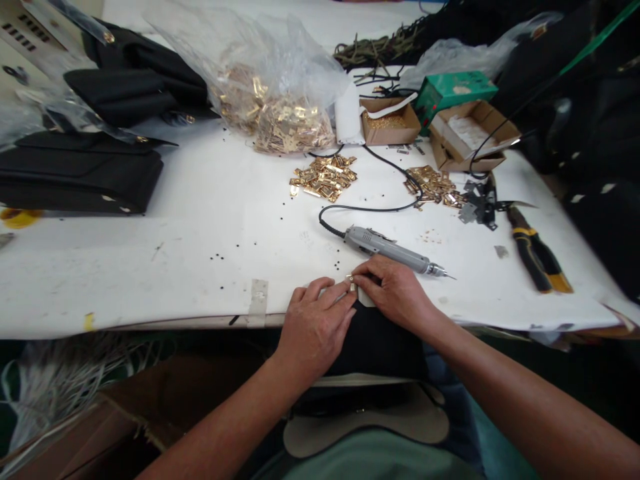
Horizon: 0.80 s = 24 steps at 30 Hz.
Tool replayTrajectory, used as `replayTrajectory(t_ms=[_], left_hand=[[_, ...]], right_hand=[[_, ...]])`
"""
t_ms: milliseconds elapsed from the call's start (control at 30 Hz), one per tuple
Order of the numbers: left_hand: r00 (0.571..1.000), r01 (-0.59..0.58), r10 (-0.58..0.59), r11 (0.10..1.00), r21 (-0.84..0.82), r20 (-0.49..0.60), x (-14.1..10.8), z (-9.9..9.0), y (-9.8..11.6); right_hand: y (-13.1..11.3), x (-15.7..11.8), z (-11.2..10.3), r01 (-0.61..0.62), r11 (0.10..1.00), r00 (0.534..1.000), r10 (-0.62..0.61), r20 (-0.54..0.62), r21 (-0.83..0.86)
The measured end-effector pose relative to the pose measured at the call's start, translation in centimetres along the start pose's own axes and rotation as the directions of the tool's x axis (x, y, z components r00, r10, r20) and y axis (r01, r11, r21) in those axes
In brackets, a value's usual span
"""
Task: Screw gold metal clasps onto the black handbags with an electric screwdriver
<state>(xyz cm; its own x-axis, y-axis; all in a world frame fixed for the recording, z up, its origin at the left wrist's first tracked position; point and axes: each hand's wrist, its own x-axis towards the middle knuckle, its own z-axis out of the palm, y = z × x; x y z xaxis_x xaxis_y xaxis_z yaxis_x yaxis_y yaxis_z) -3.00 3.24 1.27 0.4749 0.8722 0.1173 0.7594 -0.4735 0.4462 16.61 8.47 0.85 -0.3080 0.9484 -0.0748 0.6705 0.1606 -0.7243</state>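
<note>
At the table's front edge my left hand [320, 321] and my right hand [395, 291] meet over a small gold metal piece [352, 283]. The fingertips of both hands pinch it from either side. It lies at the top of a black bag [377, 343] with a beige flap [367, 427], resting in my lap. Just beyond my right hand, a grey electric screwdriver [390, 249] lies on the white table, its bit pointing right. My fingers partly hide the metal piece.
Two heaps of gold plates [327, 179] [433, 185] lie mid-table. Pliers [535, 253] and dark metal parts [480, 203] sit right. Behind are plastic bags of gold parts [293, 123], a small-parts box [390, 127] and a green box [453, 93]. A black bag [75, 170] stands left.
</note>
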Motion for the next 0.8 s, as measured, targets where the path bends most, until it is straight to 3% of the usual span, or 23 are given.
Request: replayTrajectory(t_ms=[200,300,367,433,500,600,700,800], left_hand=[[0.997,-0.073,0.072,0.989,0.131,0.013,0.3,-0.5,0.4],[0.995,-0.098,0.101,0.979,0.179,-0.004,0.4,-0.6,0.5],[0.993,-0.106,0.113,0.975,0.197,-0.026,0.4,-0.6,0.6],[0.992,-0.107,0.119,0.972,0.21,-0.049,0.3,-0.5,0.6],[0.989,-0.108,0.126,0.97,0.217,-0.071,0.2,-0.4,0.7],[0.985,-0.113,0.138,0.968,0.223,-0.101,0.2,-0.5,1.0],[0.985,-0.12,0.147,0.963,0.24,-0.095,0.3,-0.6,1.4],[0.988,-0.119,0.141,0.957,0.264,-0.066,0.2,-0.6,1.9]], right_hand=[[-0.1,-0.1,0.4,0.02,0.999,0.999,-0.018,-0.045,0.035],[-0.3,-0.4,-0.2,0.051,0.993,0.989,-0.035,-0.146,0.106],[-0.4,-0.6,-1.2,0.086,0.996,0.965,-0.081,-0.25,0.009],[-0.2,-0.7,-2.2,0.058,0.977,0.943,-0.121,-0.311,-0.206],[0.2,-0.5,-3.1,-0.031,0.921,0.95,-0.094,-0.299,-0.389],[0.9,0.4,-3.7,-0.089,0.872,0.979,-0.014,-0.205,-0.482],[1.4,1.3,-4.4,-0.03,0.937,0.984,-0.034,-0.176,-0.349],[1.9,1.4,-6.3,-0.002,1.0,0.959,0.007,-0.285,0.018]])
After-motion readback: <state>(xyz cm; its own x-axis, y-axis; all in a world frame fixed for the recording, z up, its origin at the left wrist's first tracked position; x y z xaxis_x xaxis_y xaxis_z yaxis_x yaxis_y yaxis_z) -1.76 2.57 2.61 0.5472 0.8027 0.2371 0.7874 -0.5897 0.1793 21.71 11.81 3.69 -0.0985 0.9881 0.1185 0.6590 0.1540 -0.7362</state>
